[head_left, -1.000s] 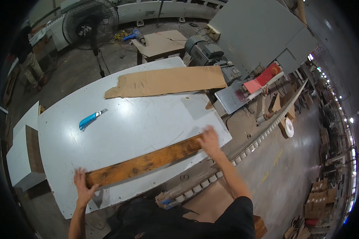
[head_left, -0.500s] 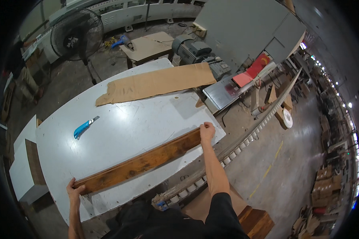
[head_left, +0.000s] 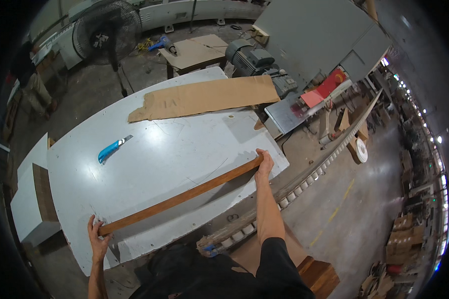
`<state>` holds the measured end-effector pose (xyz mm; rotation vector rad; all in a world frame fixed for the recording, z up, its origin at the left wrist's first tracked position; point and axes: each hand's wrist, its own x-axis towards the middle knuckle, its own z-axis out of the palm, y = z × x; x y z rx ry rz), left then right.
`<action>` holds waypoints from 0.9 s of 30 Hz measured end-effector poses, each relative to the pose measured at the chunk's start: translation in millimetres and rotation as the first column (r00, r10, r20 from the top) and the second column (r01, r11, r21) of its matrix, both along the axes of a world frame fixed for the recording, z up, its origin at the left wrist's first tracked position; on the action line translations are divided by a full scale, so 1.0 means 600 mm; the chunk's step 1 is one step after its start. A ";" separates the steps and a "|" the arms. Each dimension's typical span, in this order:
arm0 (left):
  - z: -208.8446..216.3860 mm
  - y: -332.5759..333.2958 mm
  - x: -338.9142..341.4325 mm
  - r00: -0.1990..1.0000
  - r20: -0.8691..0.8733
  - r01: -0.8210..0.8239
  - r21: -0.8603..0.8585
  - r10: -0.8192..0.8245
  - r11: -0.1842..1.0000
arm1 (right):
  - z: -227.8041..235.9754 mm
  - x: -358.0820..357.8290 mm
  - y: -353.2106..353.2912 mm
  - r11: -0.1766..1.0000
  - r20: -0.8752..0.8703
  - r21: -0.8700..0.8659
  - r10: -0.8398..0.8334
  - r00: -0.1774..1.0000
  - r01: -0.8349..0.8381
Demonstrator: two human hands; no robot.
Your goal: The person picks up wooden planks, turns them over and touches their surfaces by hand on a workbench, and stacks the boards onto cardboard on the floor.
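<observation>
A long brown wooden board (head_left: 179,197) is turned up so that only a narrow side faces me, above the white worktable (head_left: 149,174). My left hand (head_left: 99,240) grips its near left end, thumb on one side and fingers on the other. At the far right end, my right hand (head_left: 265,164) is closed around the board. Beyond the board, a blue-handled utility knife (head_left: 110,151) lies on the table with its blade out. Further back rests a long torn strip of brown cardboard (head_left: 204,98).
A standing fan (head_left: 107,35) and a small table (head_left: 199,52) bearing a blue heat gun (head_left: 165,45) are behind the worktable. A grey motor (head_left: 249,60) sits at the back right. Brown boards (head_left: 318,275) are stacked beside me, lower right. A person (head_left: 32,84) stands far left.
The board has been tipped from showing its broad face to showing a narrow side, both hands turning with it. The whole view has shifted slightly.
</observation>
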<state>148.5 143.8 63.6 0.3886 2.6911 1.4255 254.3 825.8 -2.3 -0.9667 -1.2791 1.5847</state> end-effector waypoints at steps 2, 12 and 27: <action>-0.017 -0.011 -0.015 0.964 -0.229 0.078 -0.251 -0.138 0.965 | -0.009 0.007 0.010 0.998 0.015 0.034 -0.049 0.999 0.049; 0.026 -0.051 -0.122 0.723 0.631 0.378 -0.017 -0.283 0.926 | 0.050 -0.073 -0.017 0.705 0.825 0.538 -0.330 0.458 -0.462; -0.027 -0.052 -0.251 0.637 0.641 0.661 -0.170 -0.428 0.731 | 0.052 -0.099 -0.293 -0.080 0.972 0.232 -0.022 0.235 -0.969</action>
